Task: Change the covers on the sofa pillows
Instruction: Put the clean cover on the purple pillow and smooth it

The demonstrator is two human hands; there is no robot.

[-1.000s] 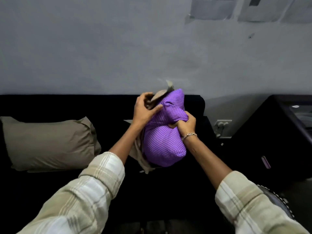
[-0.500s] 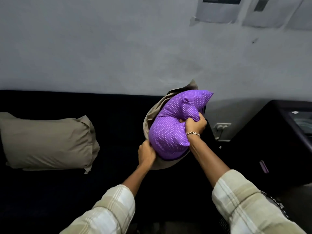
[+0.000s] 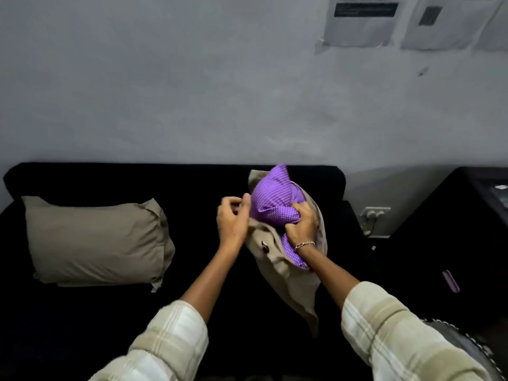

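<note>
Pillow: a soft purple pillow with small white dots (image 3: 270, 200), bunched and half inside a loose khaki cloth cover (image 3: 288, 273), held up in front of the black sofa (image 3: 115, 182) toward its right end.
Cover: its mouth hangs slack around the pillow's lower half; a small dark button (image 3: 265, 246) shows on the front flap, and the rest trails down toward the seat.
Right grip: the right hand (image 3: 301, 225), with a metal bracelet at the wrist, is clenched on a fold of the purple pillow at the cover's mouth.
Left grip: the left hand (image 3: 233, 215) is just left of the pillow with fingers curled; blurred, so I cannot tell whether it pinches the cover's edge.
Handling: the pillow looks light and squashy, giving wherever squeezed; a fistful in the middle holds it well. The cover is thin, limp and likely to slide, so it is best taken by the hem at the opening.
Step, as I judge it: working pillow and cover against each other.
Further left on the sofa: a second pillow in a matching khaki cover (image 3: 96, 243), lying flat, well apart.
</note>
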